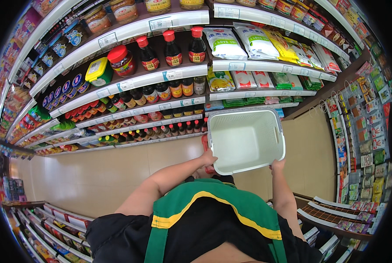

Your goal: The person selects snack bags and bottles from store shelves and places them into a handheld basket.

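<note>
A pale green plastic basket (240, 141) with perforated walls is held out in front of my body, its open top facing me and nothing inside. My left hand (209, 158) grips its near left corner. At the near right corner, my right hand (277, 165) has hold of the rim, its fingers partly hidden by the basket wall. Just beyond the basket stands a shelf unit. On one shelf are red-capped sauce bottles (173, 49), a red-lidded jar (122, 61) and a yellow-lidded tub (99, 71). White seasoning bags (223, 43) lie to their right.
Smaller bottles (163, 91) and packets (245, 80) fill the lower shelves. Hanging packets (368, 123) line a rack on the right. Behind me at lower left is another stocked shelf unit (56, 227). A tiled floor (117, 171) runs between the shelves.
</note>
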Demonstrator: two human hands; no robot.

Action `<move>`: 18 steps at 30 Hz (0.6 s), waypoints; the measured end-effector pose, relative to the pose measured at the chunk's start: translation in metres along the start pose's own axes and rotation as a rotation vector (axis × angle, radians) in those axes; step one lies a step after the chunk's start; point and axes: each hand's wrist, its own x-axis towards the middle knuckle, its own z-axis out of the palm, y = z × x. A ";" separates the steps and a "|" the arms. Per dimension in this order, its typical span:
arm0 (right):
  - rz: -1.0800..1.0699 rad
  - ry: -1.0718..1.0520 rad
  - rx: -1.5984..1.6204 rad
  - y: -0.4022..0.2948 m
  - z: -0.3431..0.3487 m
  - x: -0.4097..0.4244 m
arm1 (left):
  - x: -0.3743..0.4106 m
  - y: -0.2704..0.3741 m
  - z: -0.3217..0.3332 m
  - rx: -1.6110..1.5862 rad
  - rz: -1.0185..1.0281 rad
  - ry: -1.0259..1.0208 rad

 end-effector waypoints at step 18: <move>-0.942 -0.551 -0.218 -0.079 0.072 -0.098 | -0.047 0.021 -0.059 0.020 0.159 0.166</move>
